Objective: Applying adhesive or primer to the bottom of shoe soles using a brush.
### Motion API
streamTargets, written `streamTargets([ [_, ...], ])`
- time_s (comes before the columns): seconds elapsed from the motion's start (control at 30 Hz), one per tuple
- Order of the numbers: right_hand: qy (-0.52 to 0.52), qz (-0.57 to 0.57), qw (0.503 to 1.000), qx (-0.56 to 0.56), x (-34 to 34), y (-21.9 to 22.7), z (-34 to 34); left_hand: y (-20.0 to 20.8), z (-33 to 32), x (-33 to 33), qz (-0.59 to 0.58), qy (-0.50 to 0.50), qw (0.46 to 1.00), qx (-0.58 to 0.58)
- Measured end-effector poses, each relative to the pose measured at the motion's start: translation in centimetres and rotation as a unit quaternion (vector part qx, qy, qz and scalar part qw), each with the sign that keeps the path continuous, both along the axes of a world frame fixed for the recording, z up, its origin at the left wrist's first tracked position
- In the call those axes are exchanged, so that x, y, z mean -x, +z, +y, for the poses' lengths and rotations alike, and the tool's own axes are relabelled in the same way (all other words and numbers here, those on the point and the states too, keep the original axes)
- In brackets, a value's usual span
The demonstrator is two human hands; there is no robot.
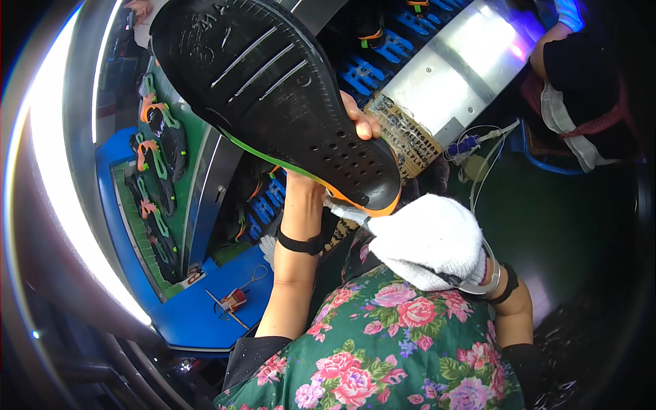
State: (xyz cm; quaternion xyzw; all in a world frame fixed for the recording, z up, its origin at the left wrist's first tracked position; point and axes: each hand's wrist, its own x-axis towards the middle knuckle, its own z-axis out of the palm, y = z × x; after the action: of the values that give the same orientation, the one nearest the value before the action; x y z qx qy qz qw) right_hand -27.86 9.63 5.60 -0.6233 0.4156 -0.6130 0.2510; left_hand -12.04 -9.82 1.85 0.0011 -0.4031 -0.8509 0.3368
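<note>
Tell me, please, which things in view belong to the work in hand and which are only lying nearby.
In use, it seems:
black shoe sole, held by the left hand
grey piece, kind unclear, between the heel and the gloved right hand

Apparently just nearby:
red object on the blue table
pale glove-like item
cardboard

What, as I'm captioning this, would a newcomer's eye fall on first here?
A black shoe sole with green and orange edging, held by the left hand, dominates the upper left-centre. Below its heel, the white-gloved right hand stands out. The green floral garment fills the bottom middle.
</note>
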Motion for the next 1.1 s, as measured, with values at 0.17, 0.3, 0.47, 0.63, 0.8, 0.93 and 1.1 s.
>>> streamTargets([
  [0.17,-0.022,0.013,0.998,-0.062,2.1,1.4,0.1,0.5,0.5,0.5,-0.002,-0.005,0.998,-0.064],
  [0.3,-0.002,0.021,1.000,-0.020,1.7,-0.1,0.7,0.9,0.6,1.2,0.043,-0.046,0.995,-0.082],
  [0.47,0.041,0.003,0.999,0.022,0.8,0.3,-0.3,2.2,1.2,-0.8,0.034,0.003,0.998,-0.057],
  [0.63,0.014,0.029,0.999,0.010,0.8,0.4,0.3,0.4,1.1,1.0,0.035,-0.007,0.996,-0.083],
  [0.8,0.015,0.038,0.999,0.005,1.7,0.2,0.2,0.4,0.9,1.0,0.003,-0.006,0.998,-0.070],
  [0.93,0.035,0.006,0.999,-0.003,1.4,-0.4,-0.2,-0.5,0.9,0.6,0.005,0.002,0.999,-0.049],
  [1.1,-0.042,0.038,0.996,-0.064,2.4,-0.3,0.2,-0.6,0.0,0.8,-0.006,-0.071,0.996,-0.060],
])
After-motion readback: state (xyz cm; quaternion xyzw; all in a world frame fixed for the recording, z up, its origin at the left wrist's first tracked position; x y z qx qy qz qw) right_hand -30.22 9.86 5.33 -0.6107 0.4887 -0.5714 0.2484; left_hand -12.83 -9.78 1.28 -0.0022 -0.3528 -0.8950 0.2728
